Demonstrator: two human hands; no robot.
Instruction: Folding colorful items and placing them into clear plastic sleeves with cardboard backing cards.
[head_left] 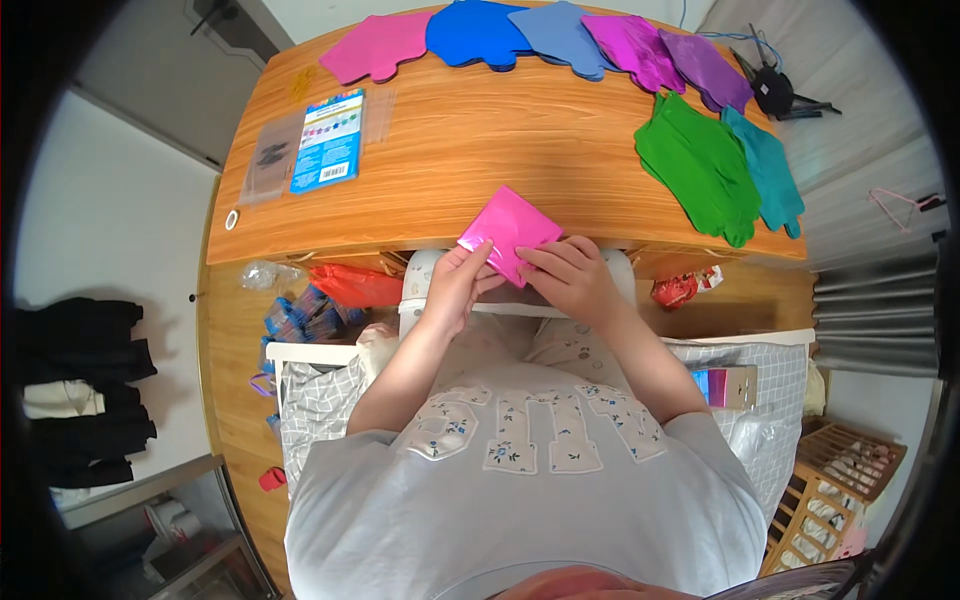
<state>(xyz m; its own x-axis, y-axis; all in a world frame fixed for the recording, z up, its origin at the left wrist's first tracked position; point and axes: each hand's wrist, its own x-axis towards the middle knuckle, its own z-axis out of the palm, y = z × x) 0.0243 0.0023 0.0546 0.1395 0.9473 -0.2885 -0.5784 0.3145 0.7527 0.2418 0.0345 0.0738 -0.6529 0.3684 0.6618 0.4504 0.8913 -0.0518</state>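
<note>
My left hand (458, 283) and right hand (572, 276) both pinch the folded pink foil sheet (508, 230) at the near edge of the bench (470, 140). The slick foil could slip and crease crooked. Beyond my hands lie green shapes (700, 165).

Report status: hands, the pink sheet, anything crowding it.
Left hand and right hand both pinch the folded pink sheet at the table edge. Nothing crowding; foil shapes lie farther back.

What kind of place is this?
Likely a room at home used for crafts: a wooden table with shiny foil sheets, dark clothes by the wall, a wooden crate on the floor.
</note>
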